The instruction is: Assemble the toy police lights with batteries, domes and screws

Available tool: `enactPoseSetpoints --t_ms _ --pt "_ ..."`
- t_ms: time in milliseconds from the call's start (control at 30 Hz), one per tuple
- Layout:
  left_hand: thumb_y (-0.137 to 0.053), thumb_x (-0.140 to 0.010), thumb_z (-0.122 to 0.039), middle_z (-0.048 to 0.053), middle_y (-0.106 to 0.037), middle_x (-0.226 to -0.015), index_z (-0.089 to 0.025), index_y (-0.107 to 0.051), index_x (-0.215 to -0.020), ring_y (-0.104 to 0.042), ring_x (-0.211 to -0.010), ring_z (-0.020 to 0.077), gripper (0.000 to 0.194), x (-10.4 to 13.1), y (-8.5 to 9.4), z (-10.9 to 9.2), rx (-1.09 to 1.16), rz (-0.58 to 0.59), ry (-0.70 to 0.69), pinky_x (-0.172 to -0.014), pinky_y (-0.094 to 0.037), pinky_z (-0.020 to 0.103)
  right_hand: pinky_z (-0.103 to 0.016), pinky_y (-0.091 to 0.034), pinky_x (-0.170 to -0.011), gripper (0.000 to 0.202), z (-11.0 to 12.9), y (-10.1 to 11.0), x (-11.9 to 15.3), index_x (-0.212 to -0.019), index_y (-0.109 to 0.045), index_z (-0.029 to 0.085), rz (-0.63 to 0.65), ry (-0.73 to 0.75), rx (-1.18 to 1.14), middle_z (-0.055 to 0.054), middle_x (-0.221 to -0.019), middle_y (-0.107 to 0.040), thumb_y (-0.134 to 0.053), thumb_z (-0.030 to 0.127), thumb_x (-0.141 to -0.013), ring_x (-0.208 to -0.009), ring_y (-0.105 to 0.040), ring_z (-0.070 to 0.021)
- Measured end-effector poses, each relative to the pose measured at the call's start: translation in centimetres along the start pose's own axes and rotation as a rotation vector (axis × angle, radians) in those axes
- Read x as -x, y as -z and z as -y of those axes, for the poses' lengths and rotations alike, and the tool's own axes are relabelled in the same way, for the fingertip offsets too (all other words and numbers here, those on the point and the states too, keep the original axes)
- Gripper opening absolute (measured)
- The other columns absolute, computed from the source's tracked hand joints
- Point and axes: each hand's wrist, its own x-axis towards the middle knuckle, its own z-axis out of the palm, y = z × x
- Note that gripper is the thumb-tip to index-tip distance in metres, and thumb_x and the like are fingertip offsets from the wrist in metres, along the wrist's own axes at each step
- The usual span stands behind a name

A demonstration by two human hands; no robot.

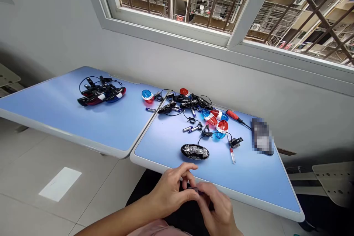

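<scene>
My left hand (173,190) and my right hand (217,204) meet just off the table's front edge, their fingertips pinched on a small dark part (195,189) that is mostly hidden. Beyond them on the table lies an open black oval housing (195,152) with a shiny inside, its cable running to a black clamp (206,131). Batteries (187,129) lie behind the housing. Red and blue covers (222,129) rest to the right of the clamp.
A red-handled screwdriver (233,114), a clear-handled screwdriver (231,153) and a blurred flat object (262,136) lie on the right. More black housings (167,107) with cables stand at the back. Several lights (96,97) are heaped on the left table (63,107).
</scene>
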Motion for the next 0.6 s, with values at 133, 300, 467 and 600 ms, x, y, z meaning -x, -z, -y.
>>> enactPoseSetpoints --t_ms 133,300,467,600 --pt "-0.069 -0.083 -0.02 0.006 -0.068 -0.107 -0.023 -0.06 -0.12 -0.059 -0.098 0.0213 0.038 -1.4 3.4 0.7 -0.337 -0.194 -0.253 -0.078 -0.051 0.031 -0.024 -0.049 -0.051 0.017 -0.7 0.7 -1.4 -0.097 -0.059 0.023 -0.16 -0.055 0.077 -0.005 -0.087 -0.071 -0.063 0.011 -0.086 -0.076 -0.066 -0.0169" --pt "-0.072 -0.081 -0.022 0.011 -0.059 -0.13 -0.021 -0.05 -0.134 -0.051 -0.12 0.0282 0.057 -4.5 5.4 1.7 -0.594 -0.096 -0.248 -0.101 -0.045 0.046 -0.033 -0.051 -0.066 0.01 -2.3 0.1 -4.5 -0.092 -0.063 0.023 -0.237 0.011 0.281 -0.004 -0.082 -0.069 -0.066 0.015 -0.086 -0.079 -0.062 -0.0191" --pt "-0.072 -0.083 -0.027 0.011 -0.063 -0.125 -0.022 -0.05 -0.136 -0.054 -0.116 0.0278 0.058 -6.1 4.8 2.2 -0.611 -0.006 -0.255 -0.097 -0.043 0.045 -0.031 -0.046 -0.068 0.003 -3.1 -0.7 -6.0 -0.089 -0.065 0.022 -0.122 0.046 0.498 -0.004 -0.085 -0.07 -0.064 0.02 -0.09 -0.08 -0.058 -0.0186" --pt "-0.074 -0.083 -0.031 0.008 -0.068 -0.116 -0.021 -0.059 -0.121 -0.058 -0.107 0.0258 0.042 -6.5 4.8 2.2 -0.585 -0.001 -0.272 -0.091 -0.042 0.04 -0.032 -0.039 -0.066 0.008 -2.5 0.0 -6.5 -0.088 -0.066 0.022 0.038 0.067 0.712 -0.005 -0.085 -0.069 -0.06 0.022 -0.093 -0.08 -0.053 -0.0201"
